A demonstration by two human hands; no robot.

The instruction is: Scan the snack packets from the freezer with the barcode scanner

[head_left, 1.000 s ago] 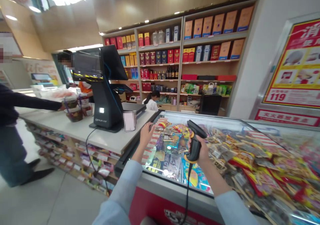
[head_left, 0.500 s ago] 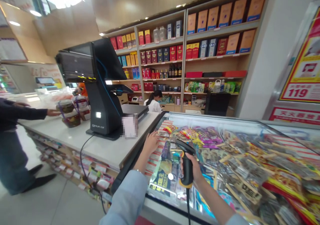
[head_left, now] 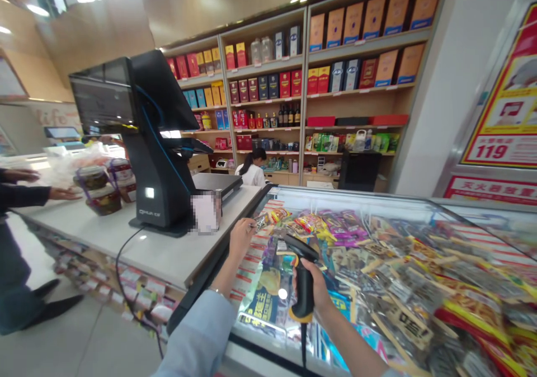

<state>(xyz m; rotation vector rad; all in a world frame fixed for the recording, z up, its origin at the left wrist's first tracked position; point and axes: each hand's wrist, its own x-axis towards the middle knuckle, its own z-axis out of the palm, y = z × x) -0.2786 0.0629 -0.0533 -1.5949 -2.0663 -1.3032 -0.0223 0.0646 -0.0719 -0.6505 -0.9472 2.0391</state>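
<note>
Right hand: fingers clenched round black-and-yellow plastic scanner, 5 o'clock, now nearer left hand. Left fingers beside small silvery packet, 6 o'clock; grip can't be told. Hands now working closer together.

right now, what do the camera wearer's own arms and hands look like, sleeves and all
The left hand and right hand wear no gloves. The left sleeve is plain light blue, loose, ending partway along the forearm; a thin, shiny band shows by its cuff. Only a sliver of the right sleeve shows at the bottom edge, also pale blue.
</note>
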